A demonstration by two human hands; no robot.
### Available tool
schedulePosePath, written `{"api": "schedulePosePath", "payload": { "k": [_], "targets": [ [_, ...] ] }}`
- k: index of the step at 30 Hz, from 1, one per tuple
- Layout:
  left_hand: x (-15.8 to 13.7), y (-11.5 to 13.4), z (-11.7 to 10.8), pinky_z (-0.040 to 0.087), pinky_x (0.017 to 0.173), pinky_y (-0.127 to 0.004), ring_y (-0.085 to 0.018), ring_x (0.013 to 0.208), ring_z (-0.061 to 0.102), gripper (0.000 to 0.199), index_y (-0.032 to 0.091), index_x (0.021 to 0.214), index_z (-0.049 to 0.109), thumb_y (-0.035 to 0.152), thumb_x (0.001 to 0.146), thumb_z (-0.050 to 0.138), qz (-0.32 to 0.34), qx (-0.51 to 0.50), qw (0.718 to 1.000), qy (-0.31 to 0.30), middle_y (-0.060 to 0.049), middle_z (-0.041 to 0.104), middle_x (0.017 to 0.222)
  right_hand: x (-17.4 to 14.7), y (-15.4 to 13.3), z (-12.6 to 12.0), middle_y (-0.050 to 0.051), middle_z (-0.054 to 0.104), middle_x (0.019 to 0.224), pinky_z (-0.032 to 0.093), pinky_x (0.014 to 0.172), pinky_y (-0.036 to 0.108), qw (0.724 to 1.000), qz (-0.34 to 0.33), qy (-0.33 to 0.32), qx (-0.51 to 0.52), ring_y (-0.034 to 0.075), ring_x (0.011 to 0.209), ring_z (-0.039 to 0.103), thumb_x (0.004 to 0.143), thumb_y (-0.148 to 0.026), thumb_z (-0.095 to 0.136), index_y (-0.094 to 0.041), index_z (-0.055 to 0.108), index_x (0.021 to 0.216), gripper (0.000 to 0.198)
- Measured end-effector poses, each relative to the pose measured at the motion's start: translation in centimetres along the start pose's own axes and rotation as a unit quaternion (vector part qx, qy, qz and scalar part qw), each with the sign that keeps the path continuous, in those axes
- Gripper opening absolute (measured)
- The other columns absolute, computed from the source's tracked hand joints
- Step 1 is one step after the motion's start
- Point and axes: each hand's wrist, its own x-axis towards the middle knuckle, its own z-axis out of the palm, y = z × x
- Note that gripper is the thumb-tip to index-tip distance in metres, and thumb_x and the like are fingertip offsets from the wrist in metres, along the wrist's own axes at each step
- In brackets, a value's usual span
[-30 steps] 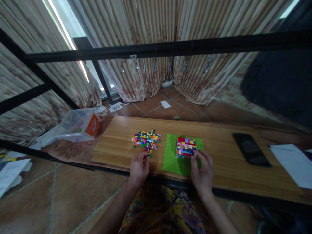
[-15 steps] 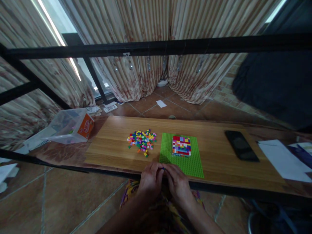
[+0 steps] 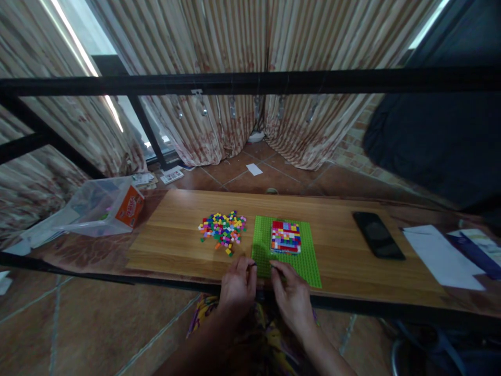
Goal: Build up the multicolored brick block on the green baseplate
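My left hand is at the front edge of the board, thumb and forefinger pinched. A tiny dark piece seems to show at its fingertips, too small to name. Just to its right, my right hand is pinched over the front of the green studded baseplate; what its fingertips hold is too small to make out. On the baseplate sits a square block of multicoloured toy bricks, beyond my right hand. A loose pile of small coloured bricks lies left of the baseplate.
A black phone lies on the wooden board to the right, with white paper beyond it. At the left, a clear plastic box with an orange label lies on its side. A black bar crosses ahead.
My hands, which met at the fingertips around a tiny dark blue piece, have moved apart. The view has shifted slightly. The brick block and pile look unchanged.
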Motion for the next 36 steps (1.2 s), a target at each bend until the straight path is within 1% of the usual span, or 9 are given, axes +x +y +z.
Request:
{"api": "schedulePosePath", "payload": {
  "k": [4, 7, 9, 12, 14, 16, 22, 29, 36],
  "targets": [
    [0.9, -2.8, -0.8, 0.048, 0.070, -0.029, -0.018, 0.078, 0.061, 0.011, 0.021, 0.089, 0.055, 0.021, 0.090, 0.045, 0.000, 0.058, 0.998, 0.005, -0.003, 0.063, 0.082, 0.9, 1.0, -1.3, 0.007, 0.073, 0.099, 0.054, 0.080, 0.036, 0.999, 0.034, 0.029, 0.001, 0.022, 0.090, 0.069, 0.089, -0.034, 0.053, -0.021, 0.068, 0.101, 0.024],
    [1.6, -4.7, -1.2, 0.047, 0.073, -0.031, -0.019, 0.080, 0.060, 0.011, 0.021, 0.085, 0.054, 0.021, 0.090, 0.044, 0.012, 0.073, 0.997, 0.006, -0.004, 0.061, 0.083, 1.6, 1.3, -2.0, 0.007, 0.073, 0.100, 0.052, 0.081, 0.037, 0.998, 0.040, 0.045, -0.001, 0.023, 0.091, 0.068, 0.089, -0.036, 0.053, -0.021, 0.067, 0.102, 0.024],
    [2.0, -5.6, -1.4, 0.047, 0.074, -0.031, -0.019, 0.082, 0.060, 0.010, 0.021, 0.086, 0.054, 0.022, 0.090, 0.044, 0.019, 0.061, 0.998, 0.010, -0.004, 0.061, 0.084, 2.3, 1.3, -2.2, 0.007, 0.072, 0.101, 0.051, 0.083, 0.038, 0.999, 0.015, 0.052, -0.007, 0.022, 0.093, 0.066, 0.090, -0.034, 0.052, -0.022, 0.067, 0.102, 0.023],
    [2.5, -6.5, -1.3, 0.047, 0.075, -0.031, -0.019, 0.082, 0.059, 0.009, 0.021, 0.088, 0.053, 0.022, 0.090, 0.044, 0.025, 0.041, 0.999, 0.020, -0.004, 0.061, 0.086, 3.7, 1.3, -1.7, 0.006, 0.070, 0.104, 0.048, 0.088, 0.041, 0.996, -0.057, 0.071, -0.023, 0.022, 0.099, 0.062, 0.089, -0.032, 0.053, -0.025, 0.069, 0.098, 0.019],
    [2.6, -6.8, -1.2, 0.047, 0.075, -0.031, -0.019, 0.083, 0.059, 0.009, 0.021, 0.088, 0.053, 0.022, 0.091, 0.045, 0.031, 0.037, 0.998, 0.026, -0.004, 0.061, 0.086, 4.7, 1.5, -1.1, 0.006, 0.067, 0.107, 0.046, 0.090, 0.042, 0.990, -0.091, 0.095, -0.042, 0.022, 0.102, 0.058, 0.088, -0.032, 0.056, -0.026, 0.071, 0.094, 0.017],
    [2.6, -7.0, -1.0, 0.047, 0.076, -0.032, -0.019, 0.083, 0.059, 0.008, 0.021, 0.089, 0.053, 0.022, 0.091, 0.045, 0.037, 0.041, 0.998, 0.031, -0.004, 0.061, 0.086, 5.6, 1.8, -0.4, 0.006, 0.064, 0.111, 0.043, 0.091, 0.044, 0.985, -0.104, 0.118, -0.068, 0.023, 0.105, 0.055, 0.087, -0.032, 0.058, -0.027, 0.072, 0.091, 0.016],
    [2.4, -7.1, -0.8, 0.047, 0.076, -0.032, -0.020, 0.085, 0.059, 0.008, 0.021, 0.091, 0.055, 0.022, 0.090, 0.046, 0.046, 0.047, 0.997, 0.038, -0.005, 0.062, 0.088, 6.6, 2.6, 1.1, 0.006, 0.057, 0.123, 0.037, 0.094, 0.050, 0.980, -0.089, 0.140, -0.112, 0.026, 0.111, 0.050, 0.084, -0.030, 0.061, -0.029, 0.074, 0.086, 0.013],
    [2.4, -7.0, -0.8, 0.048, 0.078, -0.032, -0.020, 0.086, 0.059, 0.008, 0.021, 0.091, 0.055, 0.021, 0.091, 0.046, 0.049, 0.045, 0.997, 0.038, -0.005, 0.062, 0.089, 6.5, 2.4, 1.3, 0.006, 0.056, 0.126, 0.038, 0.095, 0.049, 0.979, -0.079, 0.153, -0.112, 0.026, 0.113, 0.050, 0.082, -0.026, 0.062, -0.027, 0.074, 0.085, 0.012],
    [2.3, -7.0, -0.8, 0.048, 0.079, -0.033, -0.020, 0.088, 0.059, 0.008, 0.021, 0.091, 0.055, 0.021, 0.091, 0.046, 0.048, 0.043, 0.997, 0.036, -0.005, 0.062, 0.091, 6.5, 2.5, 1.2, 0.006, 0.059, 0.122, 0.040, 0.094, 0.048, 0.975, -0.100, 0.158, -0.121, 0.025, 0.111, 0.051, 0.082, -0.025, 0.061, -0.025, 0.072, 0.087, 0.012]
  ]
}}
